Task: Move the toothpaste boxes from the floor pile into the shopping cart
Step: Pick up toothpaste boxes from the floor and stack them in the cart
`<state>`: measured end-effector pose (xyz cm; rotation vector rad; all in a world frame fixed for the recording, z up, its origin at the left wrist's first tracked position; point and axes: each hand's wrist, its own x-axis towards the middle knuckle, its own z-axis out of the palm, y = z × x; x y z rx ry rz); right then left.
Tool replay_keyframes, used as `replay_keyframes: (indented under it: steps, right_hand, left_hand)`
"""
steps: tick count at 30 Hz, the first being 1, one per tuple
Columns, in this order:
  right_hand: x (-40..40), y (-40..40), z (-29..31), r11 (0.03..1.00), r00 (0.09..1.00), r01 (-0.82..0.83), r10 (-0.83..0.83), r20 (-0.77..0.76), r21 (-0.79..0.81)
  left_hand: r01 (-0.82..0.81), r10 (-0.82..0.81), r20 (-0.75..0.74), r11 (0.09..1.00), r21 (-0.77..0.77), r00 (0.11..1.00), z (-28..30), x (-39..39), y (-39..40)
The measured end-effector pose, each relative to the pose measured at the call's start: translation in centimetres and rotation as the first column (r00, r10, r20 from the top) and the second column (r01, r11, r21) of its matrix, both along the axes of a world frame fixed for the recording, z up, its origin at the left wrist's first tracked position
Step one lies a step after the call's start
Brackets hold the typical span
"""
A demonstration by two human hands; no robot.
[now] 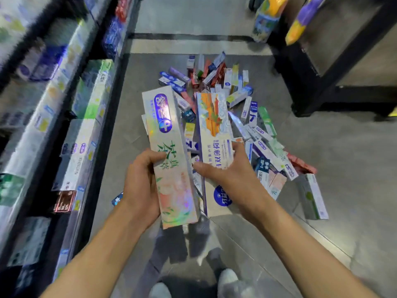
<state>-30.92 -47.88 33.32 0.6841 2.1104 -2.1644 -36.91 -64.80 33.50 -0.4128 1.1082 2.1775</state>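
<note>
While the big heap of mixed long cardboard toothpaste boxes point(225, 117) lies sprawled on the grey tiled floor point(343, 168), both bare hands are lifted above its near edge, each with a box in it. The left hand point(140, 186) grips a shiny holographic white-and-pink toothpaste box with a purple oval logo point(169, 155), thumb curled over its front face and fingers behind it; a second box edge peeks out from beneath it, though how many it carries there cannot be told. The right hand point(229, 175) holds a white toothpaste box with an orange-and-green picture and a purple side stripe point(214, 134), thumb laid across the front and fingertips hooked round its far long edge. The two held boxes run lengthwise away from the person, side by side and just apart, and they hide the nearest part of the pile.

Left of the pile runs a dark-framed store shelf stocked with boxed goods point(71, 130), badly blurred. Beyond the pile to its right stands a black metal rack point(305, 82), with yellow, blue and purple packets point(270, 16) hanging or leaning at its top. Nearer than the pile, under the forearms, a pair of white shoes point(229, 280) shows on the floor. A grey-green box point(311, 196) lies a little apart at the pile's right near corner. No shopping cart appears in view.
</note>
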Motion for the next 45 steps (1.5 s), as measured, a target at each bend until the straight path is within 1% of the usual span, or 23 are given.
replay_keyframes:
  steps: [2, 4, 7, 10, 12, 15, 18, 23, 26, 29, 31, 35, 39, 43, 45]
  right_hand:
    - [1.4, 0.5, 7.3, 1.000, 1.000, 0.019, -0.019, -0.009, -0.003]
    - [2.8, 0.9, 14.6, 0.999, 0.999, 0.044, -0.044, -0.020, -0.009]
    - [4.9, 1.8, 24.9, 0.997, 0.997, 0.078, -0.078, -0.024, 0.010]
    - [7.3, 3.1, 33.4, 0.995, 0.995, 0.092, -0.091, -0.039, 0.036]
    - [8.7, 4.1, 38.1, 0.993, 0.994, 0.103, -0.100, -0.050, 0.056]
    - [10.6, 5.4, 43.2, 0.989, 0.989, 0.128, -0.121, -0.090, 0.078]
    - [12.8, 6.2, 46.6, 0.975, 0.971, 0.208, -0.197, -0.136, 0.077]
    - [17.4, 6.3, 50.0, 0.940, 0.929, 0.338, -0.323, -0.182, 0.053]
    - [19.9, 5.0, 50.8, 0.887, 0.875, 0.459, -0.444, -0.192, 0.041]
    - [22.8, 2.8, 51.3, 0.795, 0.787, 0.604, -0.584, -0.197, 0.057]
    - [25.2, 1.0, 51.4, 0.722, 0.719, 0.689, -0.670, -0.186, 0.062]
    - [30.7, -3.1, 51.3, 0.551, 0.549, 0.834, -0.819, -0.167, 0.039]
    - [36.8, -7.3, 51.1, 0.345, 0.346, 0.938, -0.925, -0.157, 0.038]
    - [43.7, -11.6, 50.4, 0.151, 0.159, 0.986, -0.978, -0.132, 0.068]
    - [47.5, -13.8, 50.2, 0.035, 0.043, 0.997, -0.990, -0.134, 0.063]
  left_hand:
    - [0.038, -0.037, 0.015, 0.999, -0.030, 0.999, 7.5, 1.2, 1.0]
    - [0.042, -0.041, 0.003, 0.993, -0.114, 0.999, 14.7, 2.6, 2.1]
    - [0.019, -0.033, -0.069, 0.982, -0.190, 0.997, 25.1, 4.9, 4.0]
    - [0.047, -0.083, -0.163, 0.976, -0.214, 0.983, 33.5, 7.1, 5.3]
    - [0.080, -0.133, -0.225, 0.970, -0.228, 0.965, 37.6, 8.2, 6.3]
    - [0.106, -0.175, -0.300, 0.967, -0.234, 0.938, 42.5, 9.9, 7.8]
    - [0.149, -0.222, -0.350, 0.963, -0.222, 0.910, 45.7, 11.3, 9.3]
    - [0.267, -0.348, -0.399, 0.932, -0.244, 0.848, 48.4, 12.4, 10.5]
    - [0.382, -0.453, -0.446, 0.891, -0.246, 0.772, 49.3, 13.0, 10.4]
    - [0.478, -0.534, -0.470, 0.844, -0.243, 0.703, 49.7, 13.7, 10.0]
    - [0.550, -0.598, -0.472, 0.796, -0.252, 0.648, 49.7, 14.7, 9.7]
    - [0.685, -0.713, -0.437, 0.683, -0.254, 0.548, 49.3, 18.6, 9.0]
    - [0.816, -0.825, -0.405, 0.518, -0.258, 0.395, 48.7, 24.1, 8.7]
    - [0.925, -0.897, -0.403, 0.295, -0.239, 0.182, 48.7, 31.2, 7.8]
    - [0.948, -0.910, -0.406, 0.196, -0.252, 0.081, 48.9, 35.3, 7.2]
